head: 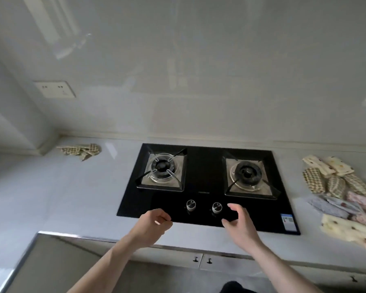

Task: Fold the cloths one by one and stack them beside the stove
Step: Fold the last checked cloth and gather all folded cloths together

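Both hands hold nothing: left hand (154, 224) loosely curled, right hand (239, 222) relaxed w/ fingers spread, both over the gas stove (207, 172) front edge. Loose cloth pile (342, 197) lies to the right, nearer the right hand; bare countertop (76, 191) on the left, w/ one checked cloth (80, 150) there.

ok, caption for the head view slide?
Both empty hands, left and right, hover over black two-burner gas stove; patterned cloths piled right.
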`<state>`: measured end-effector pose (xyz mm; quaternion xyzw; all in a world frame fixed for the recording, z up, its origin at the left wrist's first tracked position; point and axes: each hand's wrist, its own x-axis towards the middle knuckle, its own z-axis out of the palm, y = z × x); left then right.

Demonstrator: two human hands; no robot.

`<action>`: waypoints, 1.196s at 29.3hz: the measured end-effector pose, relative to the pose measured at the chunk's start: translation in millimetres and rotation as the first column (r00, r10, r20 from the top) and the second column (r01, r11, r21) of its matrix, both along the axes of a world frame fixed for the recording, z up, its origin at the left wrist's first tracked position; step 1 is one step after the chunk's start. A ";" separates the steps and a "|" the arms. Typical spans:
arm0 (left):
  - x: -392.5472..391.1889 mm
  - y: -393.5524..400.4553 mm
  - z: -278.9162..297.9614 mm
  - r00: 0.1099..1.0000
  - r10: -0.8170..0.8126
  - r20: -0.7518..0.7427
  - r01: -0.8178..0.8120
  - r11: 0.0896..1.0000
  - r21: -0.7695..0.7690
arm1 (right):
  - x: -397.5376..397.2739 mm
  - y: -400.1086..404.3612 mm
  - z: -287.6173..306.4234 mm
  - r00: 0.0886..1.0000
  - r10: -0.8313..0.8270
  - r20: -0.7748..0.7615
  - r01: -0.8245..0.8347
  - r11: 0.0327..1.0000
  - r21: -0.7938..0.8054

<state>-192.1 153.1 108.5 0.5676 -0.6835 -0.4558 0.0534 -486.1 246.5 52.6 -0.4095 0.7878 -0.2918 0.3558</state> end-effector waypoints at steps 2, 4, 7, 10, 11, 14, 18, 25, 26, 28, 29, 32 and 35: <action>31.2 -4.1 -0.3 0.998 0.061 -0.011 -0.061 0.998 0.000 | 36.0 -25.7 10.5 0.992 0.122 0.008 -0.122 0.992 -0.021; 54.1 -11.0 -1.6 0.992 0.121 -0.024 -0.121 0.993 0.000 | 61.7 -50.9 25.6 0.972 0.234 0.021 -0.234 0.972 -0.032; 88.4 -19.6 -7.9 0.972 0.224 -0.066 -0.225 0.974 -0.005 | 90.9 -91.7 44.6 0.920 0.392 0.020 -0.390 0.919 -0.051; 121.0 -23.7 -9.6 0.941 0.329 -0.079 -0.330 0.944 0.006 | 112.9 -135.5 59.5 0.875 0.479 0.070 -0.477 0.878 -0.048; 133.2 -24.6 -8.5 0.928 0.366 -0.077 -0.367 0.930 0.004 | 120.8 -149.5 62.6 0.865 0.495 0.085 -0.494 0.869 -0.034; 171.4 -28.4 -2.8 0.878 0.475 -0.056 -0.476 0.879 -0.025 | 149.6 -190.2 64.1 0.820 0.562 0.104 -0.564 0.826 -0.019; 216.3 -36.1 -7.5 0.794 0.607 -0.008 -0.606 0.792 -0.068 | 194.9 -229.8 63.0 0.752 0.650 0.110 -0.653 0.757 -0.007; 246.8 -77.0 -37.6 0.823 0.562 0.077 -0.563 0.827 -0.018 | 235.3 -266.3 64.5 0.738 0.648 0.191 -0.659 0.752 -0.006; 251.6 -90.5 -42.3 0.839 0.537 0.089 -0.539 0.842 -0.006 | 237.5 -272.2 66.9 0.741 0.641 0.202 -0.655 0.756 0.003; 262.8 -123.1 -53.6 0.871 0.476 0.121 -0.481 0.877 0.006 | 241.6 -283.7 71.5 0.761 0.613 0.215 -0.627 0.779 0.001; 269.0 -142.1 -57.8 0.888 0.439 0.138 -0.443 0.897 -0.002 | 244.3 -289.3 71.6 0.780 0.589 0.213 -0.601 0.799 -0.007; 295.0 -205.1 -70.0 0.923 0.330 0.197 -0.327 0.944 -0.051 | 260.3 -301.2 68.4 0.839 0.506 0.200 -0.514 0.858 -0.010; 323.2 -271.1 -76.9 0.935 0.217 0.282 -0.207 0.976 -0.065 | 291.3 -304.9 64.2 0.887 0.421 0.188 -0.433 0.901 0.027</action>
